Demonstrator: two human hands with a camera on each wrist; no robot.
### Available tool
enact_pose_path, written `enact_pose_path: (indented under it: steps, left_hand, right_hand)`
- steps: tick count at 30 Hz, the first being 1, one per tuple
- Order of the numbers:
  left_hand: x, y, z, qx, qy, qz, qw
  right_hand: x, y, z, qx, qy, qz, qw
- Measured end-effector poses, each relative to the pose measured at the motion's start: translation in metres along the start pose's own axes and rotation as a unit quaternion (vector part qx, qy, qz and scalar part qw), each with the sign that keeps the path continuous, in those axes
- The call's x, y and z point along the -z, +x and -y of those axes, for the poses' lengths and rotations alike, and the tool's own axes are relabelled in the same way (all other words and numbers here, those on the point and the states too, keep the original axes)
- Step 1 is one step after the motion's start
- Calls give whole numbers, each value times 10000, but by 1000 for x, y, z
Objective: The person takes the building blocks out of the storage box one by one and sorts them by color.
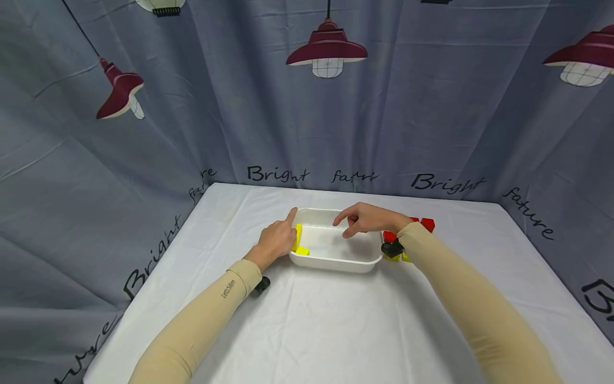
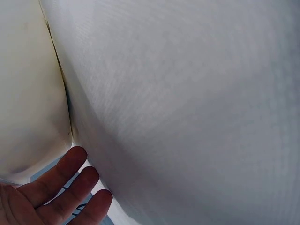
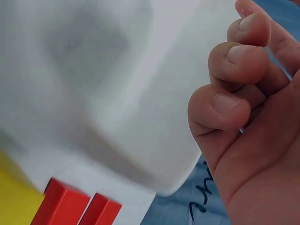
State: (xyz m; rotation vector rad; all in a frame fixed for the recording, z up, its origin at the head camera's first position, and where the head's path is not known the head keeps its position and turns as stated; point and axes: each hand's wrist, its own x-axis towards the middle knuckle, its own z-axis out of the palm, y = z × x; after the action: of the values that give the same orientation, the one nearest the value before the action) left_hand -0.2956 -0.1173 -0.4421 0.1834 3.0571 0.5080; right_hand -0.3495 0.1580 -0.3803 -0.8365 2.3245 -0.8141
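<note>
A white rectangular tray (image 1: 336,264) stands on the white-covered table. Inside its left end are yellow blocks (image 1: 298,234). My left hand (image 1: 277,240) is at the tray's left side, its index finger extended along the rim. In the left wrist view, three fingers (image 2: 89,180) of that hand reach out fairly straight just beyond the tray wall (image 2: 33,84); the thumb is hidden. Over the tray's right part hovers my right hand (image 1: 366,217), holding nothing. Its index finger and thumb are apart, and the other fingers (image 3: 234,110) curl loosely.
Red blocks (image 1: 427,224) and yellow blocks (image 1: 406,257) lie just right of the tray, partly hidden by my right wrist. Behind the table hangs a grey-blue curtain (image 1: 268,117) printed with lamps and lettering. White cloth (image 1: 326,325) covers the table in front of the tray.
</note>
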Motion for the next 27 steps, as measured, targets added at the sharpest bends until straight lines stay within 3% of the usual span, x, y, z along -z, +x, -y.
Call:
enact_pose_path:
  steps: [9,27]
  left_hand:
    - [-1,1,0,-29,41,-80,10000]
    - [0,0,0,22,20,1,10000]
  right_hand:
    - [-6,29,6,-171,-198,124,9996]
    - [-26,71,15,-49,-137,187,9997]
